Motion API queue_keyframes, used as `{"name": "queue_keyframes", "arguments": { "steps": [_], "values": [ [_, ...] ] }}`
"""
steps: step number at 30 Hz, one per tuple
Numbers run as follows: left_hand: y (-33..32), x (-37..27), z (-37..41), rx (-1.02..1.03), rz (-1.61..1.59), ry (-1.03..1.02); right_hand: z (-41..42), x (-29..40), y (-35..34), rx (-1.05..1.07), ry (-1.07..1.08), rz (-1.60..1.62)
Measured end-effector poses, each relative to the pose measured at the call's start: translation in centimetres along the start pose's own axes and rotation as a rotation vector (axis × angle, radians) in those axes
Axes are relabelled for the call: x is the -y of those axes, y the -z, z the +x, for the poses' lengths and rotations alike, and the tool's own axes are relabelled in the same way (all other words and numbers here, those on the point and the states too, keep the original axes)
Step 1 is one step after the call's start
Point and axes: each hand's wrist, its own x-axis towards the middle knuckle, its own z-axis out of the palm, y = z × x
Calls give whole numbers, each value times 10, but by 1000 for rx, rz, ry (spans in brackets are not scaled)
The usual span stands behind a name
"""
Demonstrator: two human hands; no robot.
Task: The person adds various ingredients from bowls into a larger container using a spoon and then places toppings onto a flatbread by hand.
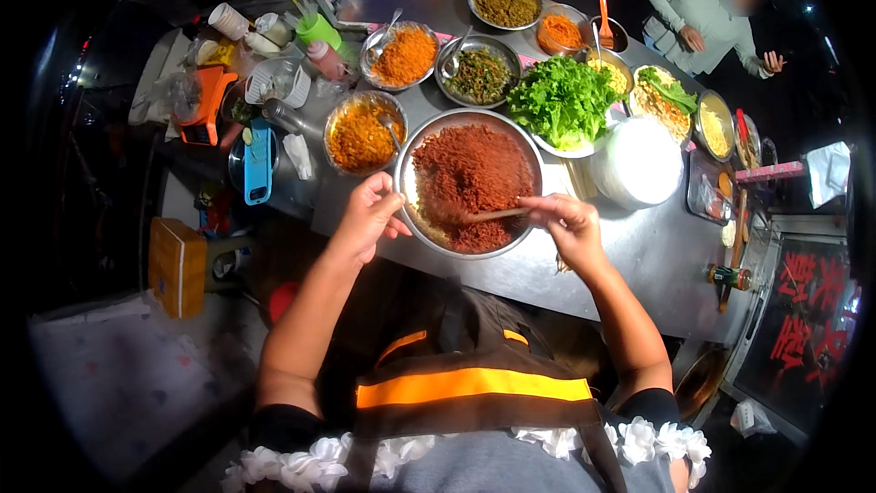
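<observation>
A wide metal bowl [472,253] stands near the front edge of the counter, filled with a dark red, crumbly food [472,157]. My left hand [371,216] grips the bowl's left rim between thumb and fingers. In my right hand [565,220] is the handle of a wooden utensil [498,214], reaching over the rim into the food. Its far end is blurred and partly sunk in the red mass, so its shape cannot be told. Touching or close behind on the left is a bowl of orange-yellow food [364,130] with a spoon.
Behind stand shredded carrot [408,55], chopped greens [479,75], lettuce [564,99] and a white bag-covered stack [640,161]. Farther left are a blue grater [258,161] and an orange scale [209,103]. A glass jar [729,277] lies at right. Across the counter stands a person [705,17].
</observation>
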Motion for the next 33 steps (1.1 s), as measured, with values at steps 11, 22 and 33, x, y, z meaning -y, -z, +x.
{"name": "queue_keyframes", "arguments": {
  "steps": [11, 22, 33],
  "values": [
    [4, -1, 0, 58, 3, 42, 7, -21, 33, 27, 111, -78],
    [3, -8, 4, 137, 31, 54, 8, -20, 51, 154, 177, -63],
    [2, -8, 5, 183, 48, 40, 3, -24, 65, 244, 196, -53]
  ]
}}
